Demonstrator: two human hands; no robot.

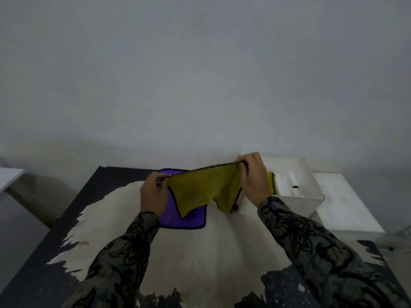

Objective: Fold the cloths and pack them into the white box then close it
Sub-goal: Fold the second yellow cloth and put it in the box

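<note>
Two hands up, one soft olive-yellow cloth with dark trim (206, 190) stretched between them above the worn dark table (222, 252). My left hand (153, 194) pinches one top corner between thumb and fingers; my right hand (253, 178) pinches the other, slightly higher and farther. Held taut along the top edge so the rest hangs free and the fold can line up, I judge. Flat purple cloth with black edging (189, 221) lies beneath, unfolded, waiting. Open white cardboard box (304, 174) sits at far right, just beside my right hand; something yellow (271, 181) shows inside already. Lid not yet closed.
</note>
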